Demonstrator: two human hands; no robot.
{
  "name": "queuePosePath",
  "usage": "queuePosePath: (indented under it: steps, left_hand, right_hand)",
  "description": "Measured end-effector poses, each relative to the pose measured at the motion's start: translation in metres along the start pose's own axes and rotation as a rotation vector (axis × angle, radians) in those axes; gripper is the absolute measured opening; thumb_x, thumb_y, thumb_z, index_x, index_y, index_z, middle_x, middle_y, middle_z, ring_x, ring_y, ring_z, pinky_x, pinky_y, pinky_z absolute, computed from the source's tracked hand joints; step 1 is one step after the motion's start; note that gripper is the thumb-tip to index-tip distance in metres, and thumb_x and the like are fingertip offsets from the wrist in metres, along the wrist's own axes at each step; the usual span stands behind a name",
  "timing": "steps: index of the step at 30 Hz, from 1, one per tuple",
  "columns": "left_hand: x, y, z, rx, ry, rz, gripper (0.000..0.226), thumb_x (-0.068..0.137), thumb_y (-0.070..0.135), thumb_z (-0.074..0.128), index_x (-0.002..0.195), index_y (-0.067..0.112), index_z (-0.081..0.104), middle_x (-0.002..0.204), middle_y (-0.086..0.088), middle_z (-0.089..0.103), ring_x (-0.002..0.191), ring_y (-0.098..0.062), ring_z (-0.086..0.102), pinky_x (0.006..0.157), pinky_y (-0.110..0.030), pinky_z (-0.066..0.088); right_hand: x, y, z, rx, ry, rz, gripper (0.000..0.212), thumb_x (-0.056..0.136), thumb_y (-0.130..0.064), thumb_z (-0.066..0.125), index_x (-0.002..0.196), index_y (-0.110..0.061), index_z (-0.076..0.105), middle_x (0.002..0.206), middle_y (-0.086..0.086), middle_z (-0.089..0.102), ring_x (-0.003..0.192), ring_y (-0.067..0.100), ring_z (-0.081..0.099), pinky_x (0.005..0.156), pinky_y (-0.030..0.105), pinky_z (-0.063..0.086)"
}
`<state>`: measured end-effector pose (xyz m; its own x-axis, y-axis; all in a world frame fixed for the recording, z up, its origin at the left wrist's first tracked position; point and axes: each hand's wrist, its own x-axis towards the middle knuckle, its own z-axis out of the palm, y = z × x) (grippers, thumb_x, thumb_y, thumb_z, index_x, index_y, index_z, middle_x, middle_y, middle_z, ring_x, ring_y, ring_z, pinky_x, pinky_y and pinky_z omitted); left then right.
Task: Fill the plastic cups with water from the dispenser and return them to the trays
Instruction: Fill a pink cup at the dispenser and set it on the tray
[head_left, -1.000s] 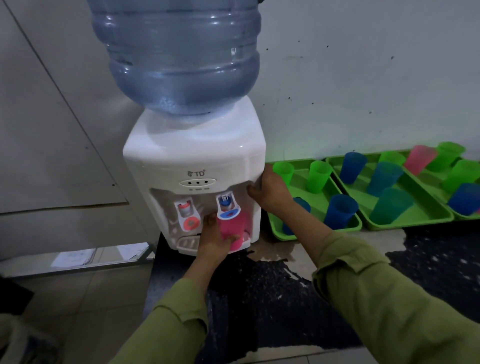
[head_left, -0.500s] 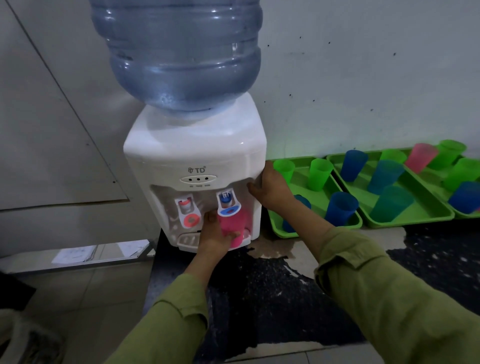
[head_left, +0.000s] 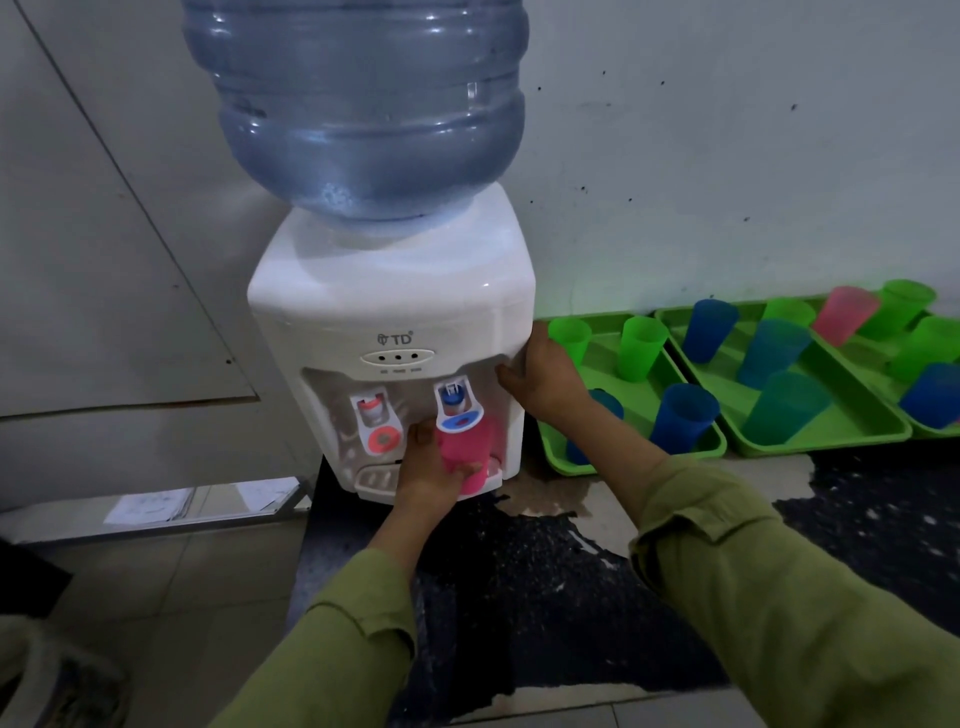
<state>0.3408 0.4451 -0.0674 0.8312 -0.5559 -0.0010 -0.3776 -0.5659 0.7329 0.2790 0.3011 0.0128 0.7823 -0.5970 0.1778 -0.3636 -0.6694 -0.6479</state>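
A white water dispenser (head_left: 395, 312) with a big blue bottle (head_left: 363, 104) on top stands on a dark counter. My left hand (head_left: 426, 475) grips a pink cup (head_left: 467, 452) and holds it upright under the blue tap (head_left: 457, 410), pressed against its lever. My right hand (head_left: 540, 376) lies flat on the dispenser's right side, fingers bent around the corner. To the right lie green trays (head_left: 691, 447) holding several green, blue and pink cups, such as a blue cup (head_left: 680, 415) at the front.
A red tap (head_left: 376, 421) sits left of the blue one. A worn pale patch (head_left: 587, 499) marks the dark counter near the dispenser's base. The counter's left edge drops to a tiled floor (head_left: 156, 597). The white wall stands close behind the trays.
The view has shifted slightly. Both hands keep their places, the pink cup stays under the blue tap.
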Motion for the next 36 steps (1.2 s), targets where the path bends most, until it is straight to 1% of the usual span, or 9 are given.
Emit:
queuePosePath:
  steps: [7, 14, 18, 24, 27, 30, 33, 35, 36]
  left_hand:
    - [0.001, -0.002, 0.0, 0.018, -0.004, -0.002, 0.076, 0.069, 0.019, 0.079, 0.131, 0.002, 0.038, 0.131, -0.017, 0.044, 0.122, -0.031, 0.044, 0.105, -0.036, 0.035]
    - [0.002, -0.005, 0.001, -0.001, 0.001, 0.022, 0.075, 0.07, 0.019, 0.079, 0.132, 0.003, 0.038, 0.132, -0.017, 0.044, 0.123, -0.031, 0.044, 0.105, -0.033, 0.034]
    - [0.003, -0.006, 0.001, -0.005, 0.004, 0.037, 0.076, 0.07, 0.019, 0.079, 0.131, 0.0, 0.039, 0.131, -0.019, 0.044, 0.123, -0.032, 0.043, 0.104, -0.033, 0.034]
    - [0.004, -0.006, 0.001, -0.047, 0.003, 0.008, 0.079, 0.067, 0.019, 0.081, 0.131, 0.002, 0.037, 0.131, -0.017, 0.045, 0.123, -0.03, 0.044, 0.103, -0.032, 0.035]
    - [0.004, -0.008, 0.002, -0.085, 0.004, -0.009, 0.078, 0.064, 0.017, 0.083, 0.127, 0.002, 0.039, 0.129, -0.017, 0.047, 0.12, -0.031, 0.047, 0.102, -0.034, 0.037]
    - [0.004, -0.009, 0.003, -0.1, 0.01, 0.0, 0.078, 0.063, 0.015, 0.084, 0.126, 0.002, 0.04, 0.128, -0.017, 0.049, 0.12, -0.031, 0.048, 0.102, -0.037, 0.038]
    - [0.003, -0.011, 0.005, -0.121, 0.018, 0.003, 0.078, 0.063, 0.014, 0.084, 0.126, 0.003, 0.04, 0.127, -0.017, 0.05, 0.118, -0.031, 0.05, 0.103, -0.04, 0.039]
    - [0.004, -0.015, 0.007, -0.149, 0.027, 0.004, 0.078, 0.061, 0.013, 0.085, 0.124, 0.003, 0.041, 0.124, -0.017, 0.051, 0.116, -0.033, 0.052, 0.1, -0.044, 0.042]
    - [0.004, -0.017, 0.007, -0.163, 0.035, 0.0, 0.078, 0.06, 0.012, 0.085, 0.124, 0.002, 0.041, 0.123, -0.018, 0.052, 0.115, -0.033, 0.053, 0.099, -0.045, 0.043]
  right_hand:
    - [0.0, 0.0, 0.001, 0.008, 0.002, 0.014, 0.05, 0.086, -0.021, 0.062, 0.122, 0.002, 0.037, 0.114, 0.022, 0.058, 0.101, 0.037, 0.057, 0.077, 0.037, 0.046]
    - [-0.003, 0.0, 0.003, 0.03, 0.029, 0.001, 0.049, 0.086, -0.02, 0.062, 0.122, 0.003, 0.037, 0.112, 0.022, 0.058, 0.098, 0.037, 0.057, 0.073, 0.035, 0.044]
    - [-0.004, -0.002, 0.004, 0.031, 0.046, 0.002, 0.049, 0.086, -0.02, 0.061, 0.122, 0.003, 0.037, 0.112, 0.023, 0.057, 0.098, 0.037, 0.057, 0.075, 0.04, 0.048]
    - [-0.005, -0.003, 0.0, 0.044, 0.025, 0.025, 0.05, 0.085, -0.023, 0.063, 0.123, 0.0, 0.039, 0.115, 0.02, 0.057, 0.102, 0.035, 0.057, 0.08, 0.04, 0.048]
    - [-0.011, -0.006, 0.001, 0.026, 0.075, 0.064, 0.047, 0.082, -0.023, 0.063, 0.118, -0.002, 0.041, 0.11, 0.019, 0.056, 0.099, 0.036, 0.056, 0.077, 0.042, 0.049]
    - [-0.023, -0.013, 0.003, -0.01, 0.218, 0.078, 0.043, 0.084, -0.02, 0.059, 0.117, 0.0, 0.038, 0.113, 0.019, 0.051, 0.096, 0.037, 0.056, 0.064, 0.036, 0.04]
    - [-0.034, -0.018, 0.002, -0.063, 0.269, 0.079, 0.034, 0.088, -0.03, 0.058, 0.107, -0.008, 0.042, 0.1, 0.01, 0.057, 0.083, 0.028, 0.058, 0.06, 0.031, 0.036]
    - [-0.036, -0.02, 0.003, -0.113, 0.152, 0.104, 0.026, 0.091, -0.038, 0.052, 0.093, -0.012, 0.052, 0.084, 0.004, 0.06, 0.076, 0.023, 0.057, 0.058, 0.028, 0.034]
    - [-0.037, -0.021, 0.004, -0.126, 0.071, 0.111, 0.029, 0.092, -0.04, 0.049, 0.085, -0.012, 0.055, 0.078, 0.003, 0.059, 0.073, 0.023, 0.056, 0.055, 0.028, 0.034]
